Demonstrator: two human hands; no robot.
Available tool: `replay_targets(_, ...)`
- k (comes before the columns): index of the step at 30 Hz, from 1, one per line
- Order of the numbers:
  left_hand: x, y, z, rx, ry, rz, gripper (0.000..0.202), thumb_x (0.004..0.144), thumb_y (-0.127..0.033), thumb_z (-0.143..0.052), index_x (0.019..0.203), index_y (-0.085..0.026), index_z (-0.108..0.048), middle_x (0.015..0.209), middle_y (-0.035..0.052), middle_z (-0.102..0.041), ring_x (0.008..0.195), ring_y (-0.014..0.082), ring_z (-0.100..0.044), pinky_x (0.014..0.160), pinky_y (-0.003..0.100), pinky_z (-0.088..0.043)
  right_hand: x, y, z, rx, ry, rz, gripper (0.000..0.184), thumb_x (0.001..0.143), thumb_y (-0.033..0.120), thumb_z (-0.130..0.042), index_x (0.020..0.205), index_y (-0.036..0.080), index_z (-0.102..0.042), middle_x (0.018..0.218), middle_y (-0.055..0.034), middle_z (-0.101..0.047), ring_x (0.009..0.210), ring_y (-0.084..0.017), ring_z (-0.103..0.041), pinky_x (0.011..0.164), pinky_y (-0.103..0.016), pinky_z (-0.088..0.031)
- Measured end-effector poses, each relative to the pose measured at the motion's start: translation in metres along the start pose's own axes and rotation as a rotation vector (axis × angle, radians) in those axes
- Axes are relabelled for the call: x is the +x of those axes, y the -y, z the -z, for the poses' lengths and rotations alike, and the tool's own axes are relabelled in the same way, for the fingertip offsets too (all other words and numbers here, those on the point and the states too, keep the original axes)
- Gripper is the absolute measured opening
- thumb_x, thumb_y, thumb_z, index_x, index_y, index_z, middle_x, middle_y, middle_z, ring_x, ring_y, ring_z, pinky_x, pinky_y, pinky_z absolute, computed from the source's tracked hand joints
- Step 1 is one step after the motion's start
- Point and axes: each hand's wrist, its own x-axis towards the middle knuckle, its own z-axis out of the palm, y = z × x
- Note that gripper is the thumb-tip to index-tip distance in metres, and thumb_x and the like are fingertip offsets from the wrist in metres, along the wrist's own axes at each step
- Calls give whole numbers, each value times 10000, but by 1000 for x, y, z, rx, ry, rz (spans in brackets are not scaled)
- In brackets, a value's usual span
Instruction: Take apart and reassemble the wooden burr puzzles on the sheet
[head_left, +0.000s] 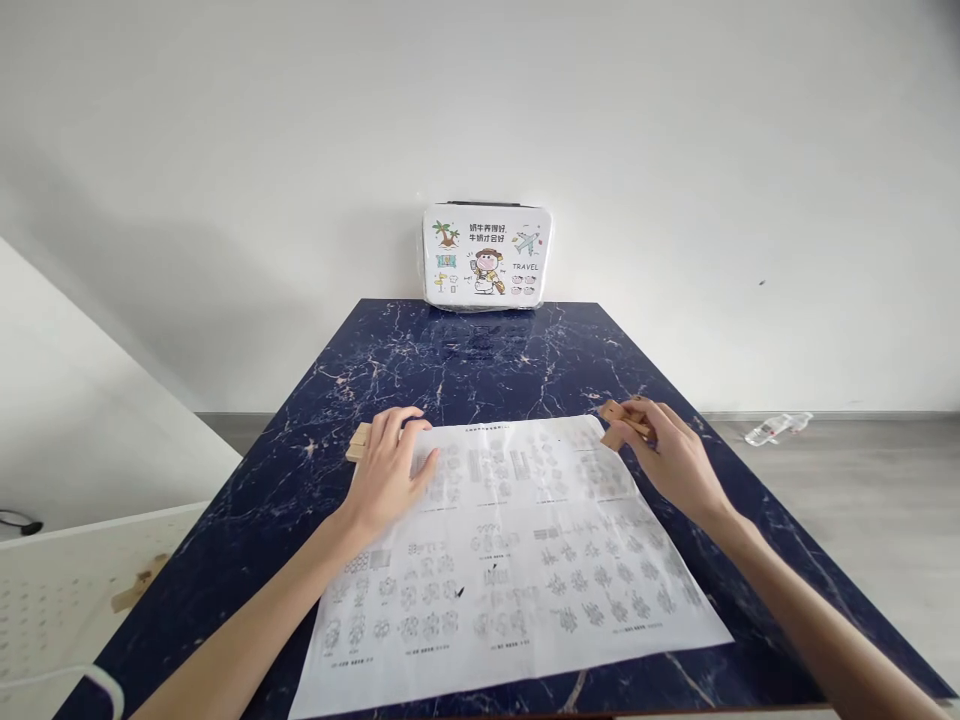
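A printed white sheet [517, 510], covered with small grey assembly diagrams, lies on the dark blue marbled table [480, 375]. Over its far left corner, my left hand [391, 465] rests with thumb and fingers apart. Light wooden blocks [358, 442] show just beyond that hand's outer edge; its fingers partly hide them. At the far right corner, my right hand [667, 450] is closed around a cluster of wooden puzzle pieces [616, 425], which touches or overlaps the paper's edge. How many pieces it holds I cannot tell.
Against the wall at the table's far edge stands a white cartoon-printed case [487, 255]. On the left is a pale perforated surface [60, 590] with a wooden piece [139, 585] and a white cable [97, 675]. Clear plastic [776, 430] lies on the floor at right.
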Motion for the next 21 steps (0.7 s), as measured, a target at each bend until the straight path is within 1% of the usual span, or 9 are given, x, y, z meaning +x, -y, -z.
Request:
replay_targets(2, 0, -7, 3, -145, 16, 10, 173, 1055, -331, -568, 1183, -216, -584, 1299, 112, -616, 1276, 322, -542, 1103, 533, -456, 8, 30, -13, 242, -5, 34, 411, 1025, 572, -573, 1248, 232, -631, 1283, -152, -719, 1060, -326, -725, 875, -462, -581)
replay_targets(3, -1, -10, 5, -228, 38, 20, 166, 1063, -334, -561, 1187, -227, -585, 1276, 96, -628, 1259, 300, -561, 1096, 508, -465, 11, 47, -21, 366, 10, 47, 416, 1025, 566, -584, 1277, 237, -615, 1257, -144, -729, 1058, -321, -733, 862, -460, -593)
replay_targets(5, -3, -16, 6, -391, 114, 71, 175, 1078, -355, -550, 1208, -242, -578, 1231, 73, -649, 1178, 258, -611, 1052, 460, -497, 11, 79, -38, 542, 132, 117, 397, 1023, 529, -617, 1308, 254, -590, 1247, -124, -732, 1082, -305, -737, 912, -470, -602)
replay_targets(7, -6, -22, 7, -539, 203, 107, 213, 1083, -391, -552, 1241, -250, -559, 1190, 63, -663, 1081, 229, -644, 979, 417, -533, 6, 104, -57, 624, 244, 188, 408, 1016, 489, -647, 1346, 271, -549, 1246, -110, -729, 1107, -295, -733, 951, -475, -597)
replay_targets(9, -9, -25, 6, -634, 269, 123, 310, 1072, -424, -580, 1328, -263, -510, 1176, 59, -666, 1010, 213, -657, 908, 387, -555, -3, 119, -73, 637, 314, 219, 418, 1009, 458, -663, 1360, 280, -523, 1215, -102, -733, 1114, -299, -728, 939, -473, -600)
replay_targets(11, -10, -26, 4, -669, 301, 122, 397, 1066, -437, -600, 1399, -274, -459, 1150, 53, -671, 946, 201, -658, 849, 365, -561, -13, 124, -86, 626, 333, 225, 443, 992, 451, -690, 1361, 279, -515, 1200, -100, -731, 1106, -305, -721, 938, -479, -594)
replay_targets(13, -11, -25, 4, -641, 296, 85, 397, 1074, -433, -595, 1417, -282, -463, 1101, 42, -675, 890, 191, -645, 802, 348, -550, -20, 123, -93, 612, 348, 221, 463, 984, 455, -704, 1369, 279, -517, 1180, -95, -735, 1096, -304, -718, 936, -477, -591)
replay_targets(18, -8, -21, 4, -538, 257, -78, 407, 1064, -427, -634, 1434, -305, -517, 1068, 27, -668, 830, 173, -602, 745, 313, -509, -26, 118, -95, 576, 363, 237, 516, 974, 436, -704, 1428, 274, -520, 1186, -101, -752, 1036, -288, -735, 893, -444, -608)
replay_targets(21, -8, -19, 2, -541, 274, -113, 354, 1066, -420, -636, 1389, -298, -557, 1030, 18, -660, 825, 166, -605, 745, 297, -499, -28, 119, -95, 577, 387, 236, 536, 980, 428, -689, 1461, 274, -510, 1226, -108, -746, 1065, -286, -736, 912, -441, -612)
